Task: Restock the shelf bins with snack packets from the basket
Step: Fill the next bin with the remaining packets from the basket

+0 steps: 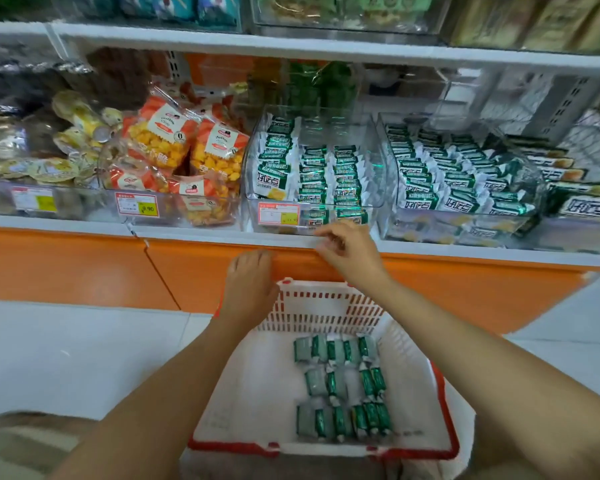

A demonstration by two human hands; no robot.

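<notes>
Now between loads. Right hand [347, 249] fingers curled at shelf lip, just below part-filled clear bin [374, 140]; grip unclear. Left hand [250, 285] relaxed, nothing visible in it, over basket [326, 306] far rim. Green packets [340, 386] lie nearer the body than both hands; best gather several, slot upright matching rows.

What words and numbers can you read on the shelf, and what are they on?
"9.90": on the middle price tag, under the orange snack bags.
Orange snack bags' white labels: a script word, too blurred to read.
Green packets: big Chinese characters, upside down, not readable for sure.
Left price tag and right price tag: too blurred.
</notes>
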